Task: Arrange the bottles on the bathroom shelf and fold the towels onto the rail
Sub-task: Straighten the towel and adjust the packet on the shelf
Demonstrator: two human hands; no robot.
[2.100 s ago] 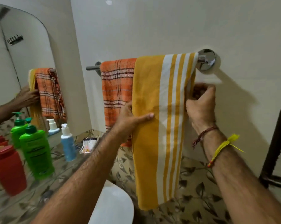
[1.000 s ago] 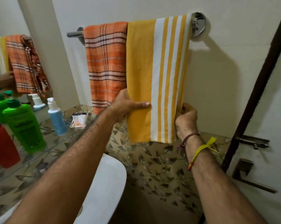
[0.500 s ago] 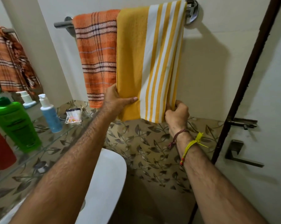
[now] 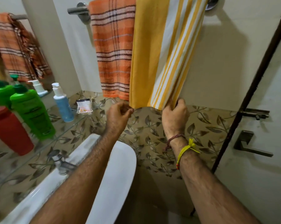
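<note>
The yellow striped towel (image 4: 160,54) hangs folded over the towel rail (image 4: 76,10), touching the orange checked towel (image 4: 113,50) on its left. The left hand (image 4: 118,117) pinches the yellow towel's lower left corner; the right hand (image 4: 175,115) grips its lower right corner. Left of the rail, on the glass shelf (image 4: 75,125), stand a blue bottle (image 4: 63,102), a green pump bottle (image 4: 31,112) and a red bottle (image 4: 10,130).
</note>
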